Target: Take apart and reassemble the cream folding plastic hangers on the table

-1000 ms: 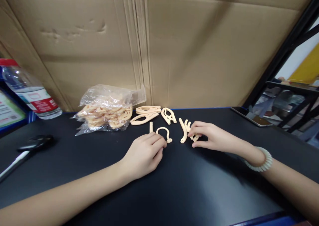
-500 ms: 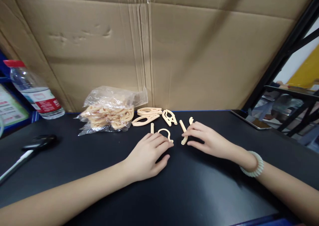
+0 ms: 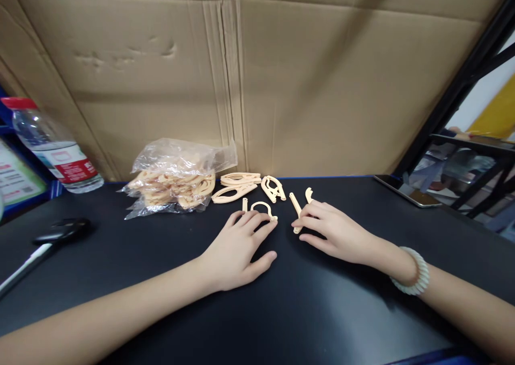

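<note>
My left hand lies palm down with its fingers stretched and the thumb apart. Its fingertips rest over a beige folding hanger, hiding much of it; the curved hook and one short arm end show beyond them. To the right, my right hand is spread over a second beige folding hanger. That hanger's straight arm and curved end stick out past the fingers, while its middle is covered. Behind the hands lie several more folded hangers, with a smaller folded hanger beside them.
A clear plastic bag full of beige hangers stands against the cardboard wall. At left are a water bottle with a red cap and a black object with a white cable. A phone lies at the right back edge of the black table.
My left fingers and the hanger under them have shifted slightly away from me. My right fingers have moved a little left over the straight arm of their hanger.
</note>
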The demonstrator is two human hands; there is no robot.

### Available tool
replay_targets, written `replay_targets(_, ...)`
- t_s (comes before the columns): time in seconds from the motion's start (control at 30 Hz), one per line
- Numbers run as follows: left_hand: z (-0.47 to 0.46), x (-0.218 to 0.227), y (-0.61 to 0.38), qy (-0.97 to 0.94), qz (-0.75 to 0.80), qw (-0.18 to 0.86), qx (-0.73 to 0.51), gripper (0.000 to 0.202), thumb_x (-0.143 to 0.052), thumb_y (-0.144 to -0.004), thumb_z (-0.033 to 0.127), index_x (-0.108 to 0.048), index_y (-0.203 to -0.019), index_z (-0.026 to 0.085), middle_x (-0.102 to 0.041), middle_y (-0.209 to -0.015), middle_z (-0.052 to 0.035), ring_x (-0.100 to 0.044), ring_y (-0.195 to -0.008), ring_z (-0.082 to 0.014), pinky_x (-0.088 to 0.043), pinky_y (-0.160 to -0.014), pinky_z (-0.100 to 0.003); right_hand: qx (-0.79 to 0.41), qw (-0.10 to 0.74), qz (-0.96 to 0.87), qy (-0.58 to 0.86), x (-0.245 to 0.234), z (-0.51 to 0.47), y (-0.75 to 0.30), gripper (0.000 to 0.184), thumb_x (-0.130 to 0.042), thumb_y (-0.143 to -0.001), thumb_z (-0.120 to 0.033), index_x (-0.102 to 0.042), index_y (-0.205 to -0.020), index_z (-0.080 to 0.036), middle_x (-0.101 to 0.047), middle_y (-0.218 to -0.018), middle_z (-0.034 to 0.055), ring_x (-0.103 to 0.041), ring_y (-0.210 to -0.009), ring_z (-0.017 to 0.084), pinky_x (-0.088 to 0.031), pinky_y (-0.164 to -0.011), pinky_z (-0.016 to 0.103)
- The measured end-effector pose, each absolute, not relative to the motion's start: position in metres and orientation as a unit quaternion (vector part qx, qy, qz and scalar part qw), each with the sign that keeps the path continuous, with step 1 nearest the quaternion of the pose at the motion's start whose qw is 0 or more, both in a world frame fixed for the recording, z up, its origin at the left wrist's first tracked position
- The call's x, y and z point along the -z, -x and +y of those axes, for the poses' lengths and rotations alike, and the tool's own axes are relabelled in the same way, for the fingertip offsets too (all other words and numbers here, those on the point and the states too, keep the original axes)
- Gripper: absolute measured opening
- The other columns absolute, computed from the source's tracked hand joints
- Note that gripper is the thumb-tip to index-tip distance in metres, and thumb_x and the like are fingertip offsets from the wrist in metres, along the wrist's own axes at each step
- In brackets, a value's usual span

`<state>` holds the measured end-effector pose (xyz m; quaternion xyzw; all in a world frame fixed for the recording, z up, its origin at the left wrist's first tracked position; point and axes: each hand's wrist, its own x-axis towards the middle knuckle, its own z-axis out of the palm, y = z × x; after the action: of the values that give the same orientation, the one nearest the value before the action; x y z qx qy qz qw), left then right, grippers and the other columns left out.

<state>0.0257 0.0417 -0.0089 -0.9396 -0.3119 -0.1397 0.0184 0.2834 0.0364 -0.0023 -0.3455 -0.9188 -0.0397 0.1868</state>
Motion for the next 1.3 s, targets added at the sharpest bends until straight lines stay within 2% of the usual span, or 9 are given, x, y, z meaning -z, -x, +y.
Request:
replay_targets(0.37, 0.042, 0.010, -0.026, 0.940, -0.311, -0.004, 0.139, 0.049, -0.051, -0.091, 0.033, -0.047, -0.137, 0.018, -0.054, -0.138, -0.0121, -0.045, -0.130, -0.0319, -0.027, -0.110, -0.060, 0.068, 0.161, -0.893, 0.415, 0.004, 0.042, -0.287, 0.021, -0.049, -0.096, -0.024, -0.069, -0.103, -0.019, -0.064, -0.098, 0.0092, -0.059, -0.091, 0.023, -0.049, -0.080, 0.040)
replay_targets(0.53, 0.042, 0.009, -0.026, 0.939, -0.311, -0.011, 0.145, 0.048, -0.053, -0.090, 0.033, -0.049, -0.136, 0.018, -0.055, -0.138, -0.0125, -0.046, -0.129, -0.0328, -0.028, -0.110, -0.062, 0.063, 0.162, -0.891, 0.420, 0.005, 0.042, -0.286, 0.024, -0.049, -0.094, -0.021, -0.067, -0.110, -0.018, -0.064, -0.103, 0.0111, -0.058, -0.095, 0.025, -0.051, -0.082, 0.043)
replay_targets(0.77, 0.042, 0.010, -0.025, 0.938, -0.299, -0.002, 0.177, 0.048, -0.056, -0.088, 0.029, -0.050, -0.134, 0.020, -0.055, -0.136, -0.0132, -0.048, -0.127, -0.0315, -0.031, -0.108, -0.060, 0.041, 0.265, -0.877, 0.398, 0.004, 0.049, -0.285, 0.021, -0.050, -0.093, -0.018, -0.065, -0.108, -0.019, -0.064, -0.099, 0.0095, -0.057, -0.096, 0.024, -0.051, -0.085, 0.042)
replay_targets(0.87, 0.041, 0.010, -0.024, 0.940, -0.275, 0.017, 0.200, 0.045, -0.056, -0.087, 0.026, -0.052, -0.131, 0.019, -0.056, -0.133, -0.0135, -0.049, -0.125, -0.0298, -0.033, -0.108, -0.057, 0.031, 0.291, -0.861, 0.415, 0.003, 0.059, -0.282, 0.021, -0.052, -0.092, -0.020, -0.063, -0.111, -0.019, -0.064, -0.094, 0.0080, -0.057, -0.090, 0.023, -0.050, -0.082, 0.040)
replay_targets(0.93, 0.040, 0.010, -0.023, 0.943, -0.249, 0.034, 0.220, 0.037, -0.054, -0.088, 0.022, -0.057, -0.124, 0.018, -0.058, -0.129, -0.0131, -0.052, -0.122, -0.0282, -0.035, -0.108, -0.054, 0.030, 0.276, -0.856, 0.436, 0.000, 0.066, -0.276, 0.020, -0.053, -0.092, -0.022, -0.063, -0.109, -0.017, -0.065, -0.091, 0.0072, -0.057, -0.087, 0.022, -0.049, -0.080, 0.038)
replay_targets(1.03, 0.037, 0.009, -0.022, 0.944, -0.206, 0.065, 0.249, 0.026, -0.051, -0.089, 0.016, -0.062, -0.113, 0.017, -0.062, -0.123, -0.0123, -0.056, -0.115, -0.0257, -0.039, -0.105, -0.049, 0.033, 0.209, -0.851, 0.481, -0.007, 0.079, -0.262, 0.021, -0.054, -0.092, -0.023, -0.063, -0.109, -0.015, -0.067, -0.093, 0.0076, -0.058, -0.092, 0.021, -0.046, -0.084, 0.035)
replay_targets(1.13, 0.036, 0.008, -0.021, 0.945, -0.177, 0.084, 0.263, 0.023, -0.051, -0.089, 0.012, -0.063, -0.108, 0.017, -0.064, -0.117, -0.0115, -0.058, -0.109, -0.0241, -0.044, -0.099, -0.044, 0.039, 0.175, -0.838, 0.515, -0.016, 0.095, -0.245, 0.026, -0.051, -0.093, -0.031, -0.062, -0.110, -0.015, -0.069, -0.098, 0.0096, -0.059, -0.095, 0.023, -0.044, -0.085, 0.034)
replay_targets(1.3, 0.036, 0.008, -0.021, 0.943, -0.173, 0.092, 0.271, 0.023, -0.050, -0.088, 0.011, -0.063, -0.105, 0.018, -0.065, -0.115, -0.0110, -0.061, -0.105, -0.0230, -0.046, -0.098, -0.044, 0.036, 0.131, -0.790, 0.597, -0.021, 0.124, -0.213, 0.052, -0.051, -0.087, -0.055, -0.061, -0.111, -0.010, -0.068, -0.106, 0.0202, -0.057, -0.108, 0.035, -0.044, -0.084, 0.042)
